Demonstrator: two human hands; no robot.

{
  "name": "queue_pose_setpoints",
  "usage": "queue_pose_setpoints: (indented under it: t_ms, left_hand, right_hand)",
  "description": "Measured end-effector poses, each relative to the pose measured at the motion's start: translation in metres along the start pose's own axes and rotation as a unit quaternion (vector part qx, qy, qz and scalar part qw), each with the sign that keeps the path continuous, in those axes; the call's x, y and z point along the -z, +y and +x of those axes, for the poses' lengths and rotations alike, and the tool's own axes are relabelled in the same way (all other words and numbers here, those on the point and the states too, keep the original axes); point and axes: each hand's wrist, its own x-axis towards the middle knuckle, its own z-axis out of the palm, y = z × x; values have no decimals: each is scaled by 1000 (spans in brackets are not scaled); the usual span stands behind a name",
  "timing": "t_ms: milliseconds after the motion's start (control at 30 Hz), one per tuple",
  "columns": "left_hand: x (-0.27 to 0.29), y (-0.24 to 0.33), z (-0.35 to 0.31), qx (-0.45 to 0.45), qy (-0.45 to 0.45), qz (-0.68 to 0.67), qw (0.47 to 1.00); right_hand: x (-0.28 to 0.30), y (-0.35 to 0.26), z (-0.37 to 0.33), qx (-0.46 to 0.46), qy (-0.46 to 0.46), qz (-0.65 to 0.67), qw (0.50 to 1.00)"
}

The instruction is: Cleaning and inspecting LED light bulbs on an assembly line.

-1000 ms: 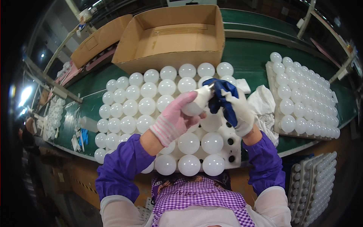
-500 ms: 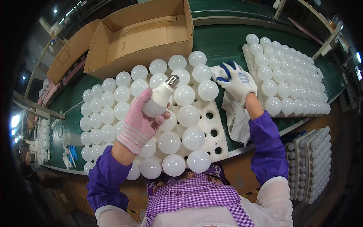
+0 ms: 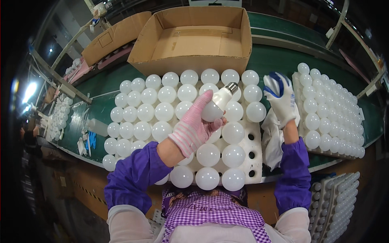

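Note:
My left hand [image 3: 194, 127], in a pink-and-white striped glove, is closed around the white globe of a light bulb [image 3: 219, 104]. The bulb tilts, its silver screw base pointing up and to the right. My right hand [image 3: 281, 97], in a white glove with blue-coated fingers, is empty as far as I can see; its fingers are bent and apart from the thumb. It hovers over a crumpled pale cloth [image 3: 273, 141]. Below my left hand, a white foam tray [image 3: 253, 164] carries rows of round white bulbs [image 3: 233, 156], with several bare holes along its right side.
A second tray of bulbs [image 3: 324, 109] stands to the right on the green table [image 3: 267, 60]. An open cardboard box [image 3: 190, 60] stands behind the near tray. More bulb trays [image 3: 334, 206] are stacked low at right. Blue and white items [image 3: 90, 141] lie at left.
The view has shifted, so the box and trays sit lower and further right. My left hand still grips the bulb. My right hand is slightly farther from the near tray's bulbs.

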Motion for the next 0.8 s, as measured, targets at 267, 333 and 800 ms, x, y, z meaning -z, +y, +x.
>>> queue_pose_setpoints:
  t_ms: [267, 333, 800]
  left_hand:
    - [-11, -1, -7, -16, 29, -13, 999]
    - [-10, -4, -6, 1, 32, -2, 999]
    - [-18, -11, 1, 22, 33, 30, 999]
  right_hand:
    - [-4, -107, -29, 282, 10, -91, 955]
    - [-13, -107, -44, 293, 7, -106, 950]
    - [-6, -86, -33, 301, 43, -88, 949]
